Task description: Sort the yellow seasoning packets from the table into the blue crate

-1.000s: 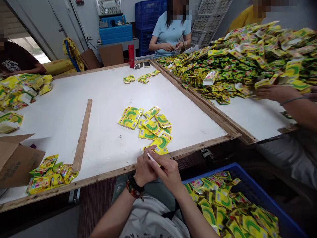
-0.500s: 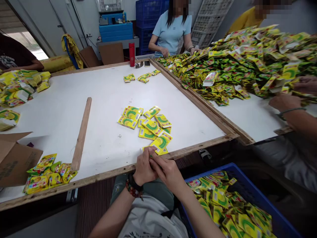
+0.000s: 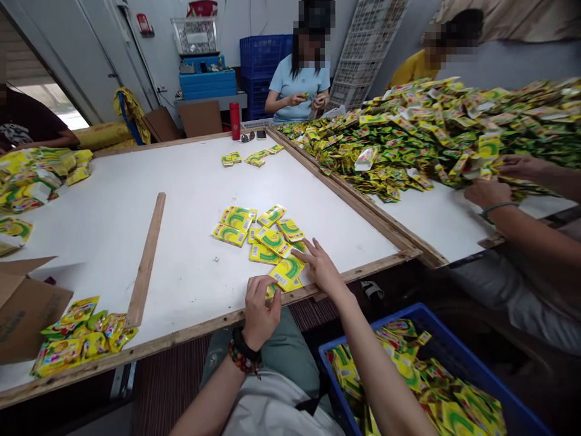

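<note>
Head cam: lower left of frame, cardboard box by loose sachets & wooden strip on white bench. Centre, yellow-green sachets in loose cluster; L hand grip curled at lowest sachet, can't tell if pinching; R hand grip spread, fingers touching cluster's edge. Lower right, blue crate. Far right, co-worker's hands at sachet heap.

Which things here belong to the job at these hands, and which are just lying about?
Job: left hand, right hand, yellow sachets, blue crate of sachets.

Lying about: red bottle, phone, sunglasses, wooden strip.
</note>
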Demonstrator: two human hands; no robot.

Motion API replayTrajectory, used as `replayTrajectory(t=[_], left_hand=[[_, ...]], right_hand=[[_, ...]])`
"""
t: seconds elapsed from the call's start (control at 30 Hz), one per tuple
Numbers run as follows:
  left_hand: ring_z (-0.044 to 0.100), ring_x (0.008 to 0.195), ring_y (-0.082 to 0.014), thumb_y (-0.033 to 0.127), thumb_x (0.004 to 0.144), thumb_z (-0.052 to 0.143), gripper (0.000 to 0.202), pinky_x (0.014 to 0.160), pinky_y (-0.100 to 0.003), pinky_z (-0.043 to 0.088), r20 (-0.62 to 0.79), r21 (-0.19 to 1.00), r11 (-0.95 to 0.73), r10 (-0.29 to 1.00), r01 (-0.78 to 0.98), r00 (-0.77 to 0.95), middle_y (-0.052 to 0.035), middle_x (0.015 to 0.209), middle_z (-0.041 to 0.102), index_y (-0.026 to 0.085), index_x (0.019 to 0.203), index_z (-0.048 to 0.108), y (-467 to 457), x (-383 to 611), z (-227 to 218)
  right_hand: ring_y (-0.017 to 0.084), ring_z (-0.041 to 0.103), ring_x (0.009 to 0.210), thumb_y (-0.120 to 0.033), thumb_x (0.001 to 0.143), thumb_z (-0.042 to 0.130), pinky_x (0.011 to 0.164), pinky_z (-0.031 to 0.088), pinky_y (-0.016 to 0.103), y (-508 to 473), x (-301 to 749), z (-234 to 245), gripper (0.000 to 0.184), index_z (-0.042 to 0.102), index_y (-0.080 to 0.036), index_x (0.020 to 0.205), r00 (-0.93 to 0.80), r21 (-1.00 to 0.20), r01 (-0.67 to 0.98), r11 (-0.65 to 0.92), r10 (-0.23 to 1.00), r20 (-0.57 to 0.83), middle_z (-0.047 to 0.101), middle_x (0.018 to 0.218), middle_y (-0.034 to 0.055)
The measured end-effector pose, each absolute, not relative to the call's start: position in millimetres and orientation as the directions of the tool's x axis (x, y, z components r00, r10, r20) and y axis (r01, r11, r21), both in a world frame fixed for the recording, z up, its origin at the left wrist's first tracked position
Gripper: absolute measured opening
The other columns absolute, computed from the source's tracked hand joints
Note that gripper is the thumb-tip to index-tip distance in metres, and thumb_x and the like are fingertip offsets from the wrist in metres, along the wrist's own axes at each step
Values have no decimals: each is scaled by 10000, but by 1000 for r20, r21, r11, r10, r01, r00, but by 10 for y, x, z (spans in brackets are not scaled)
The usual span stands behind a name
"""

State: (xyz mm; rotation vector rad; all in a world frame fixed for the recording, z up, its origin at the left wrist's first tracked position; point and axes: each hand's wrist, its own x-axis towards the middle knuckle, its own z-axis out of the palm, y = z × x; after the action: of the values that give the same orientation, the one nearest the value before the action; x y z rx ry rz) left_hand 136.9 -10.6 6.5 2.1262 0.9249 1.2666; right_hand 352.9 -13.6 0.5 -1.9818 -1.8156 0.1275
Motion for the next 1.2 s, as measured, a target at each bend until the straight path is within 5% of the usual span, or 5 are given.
replayTrajectory(t=[0.17,0.27,0.4,0.77,1.2], left_hand=[[489,1206,-302,227,834,620,500,998,-517,438,538,528,-714,700,460,469,-135,1275,564,202,1302,445,-106,1373,172],[493,1207,-325,246,787,659,625,990,-539,437,542,488,-706,706,514,455,-165,1274,544,179,1343,382,-58,1424,189],[528,1169,-323,272,718,681,571,1008,-542,424,617,524,-748,664,408,423,-137,1147,571,183,1217,418,13,1394,158],[648,1009,-257,256,721,647,586,744,-375,559,642,581,-737,676,345,362,-106,1148,598,239,1227,352,-199,1285,-206],[672,854,-259,327,717,628,562,686,-383,561,428,713,-578,808,398,406,-104,1023,635,196,1216,406,-164,1288,-221]], right_hand=[[333,424,1338,-139,857,556,1052,360,587,-84,3330,371,210,750,-219,846,-76,-408,885,223,935,346,682,1217,86],[250,656,966,-271,944,477,854,505,402,-299,3099,686,274,701,-192,808,-47,-555,795,247,936,349,739,952,96],[125,524,543,-436,958,447,525,414,222,-488,2894,916,427,613,-176,662,97,-819,562,115,974,203,581,584,-17],[249,697,891,-505,763,712,802,565,353,-582,2403,345,412,734,-191,1029,332,-973,-227,-33,937,-109,754,999,69],[257,713,979,-280,897,563,876,575,420,-595,2331,439,292,694,-248,1157,288,-929,326,175,918,274,725,1109,37]])
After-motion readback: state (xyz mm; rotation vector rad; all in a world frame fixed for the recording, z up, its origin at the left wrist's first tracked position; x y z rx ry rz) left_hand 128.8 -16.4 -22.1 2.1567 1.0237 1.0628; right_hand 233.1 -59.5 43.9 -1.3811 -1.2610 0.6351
